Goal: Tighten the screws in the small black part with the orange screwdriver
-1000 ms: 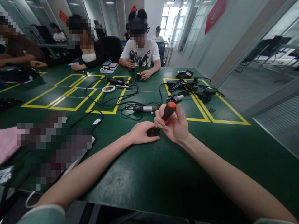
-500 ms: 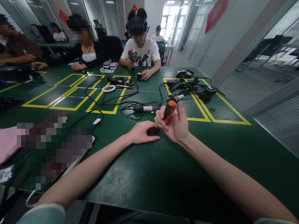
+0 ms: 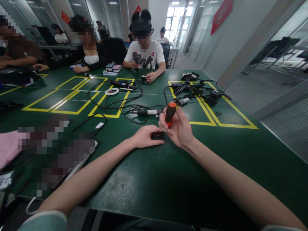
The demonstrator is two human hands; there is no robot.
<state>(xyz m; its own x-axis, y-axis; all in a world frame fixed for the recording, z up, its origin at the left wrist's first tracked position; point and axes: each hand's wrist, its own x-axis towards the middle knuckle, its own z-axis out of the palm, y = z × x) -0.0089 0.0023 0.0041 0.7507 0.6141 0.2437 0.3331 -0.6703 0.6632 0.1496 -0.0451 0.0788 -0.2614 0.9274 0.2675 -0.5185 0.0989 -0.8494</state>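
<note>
My right hand (image 3: 178, 130) is closed round a screwdriver (image 3: 169, 113) with an orange and black handle, held nearly upright with its tip down on a small black part (image 3: 157, 136). My left hand (image 3: 145, 136) lies curled over that black part and pins it to the green table (image 3: 154, 179). The two hands almost touch over the part. The screwdriver's shaft is mostly hidden behind my fingers.
Black cables (image 3: 120, 102), a silver-and-black tool (image 3: 149, 112) and a white ring (image 3: 112, 91) lie beyond my hands among yellow taped boxes. More black devices (image 3: 194, 89) sit at the far right. Three people sit across the table. A pink cloth (image 3: 8, 146) lies at the left.
The screwdriver handle has swung from leaning right to nearly upright, and my right hand's fingers have shifted round it. My left hand and the black part have stayed put.
</note>
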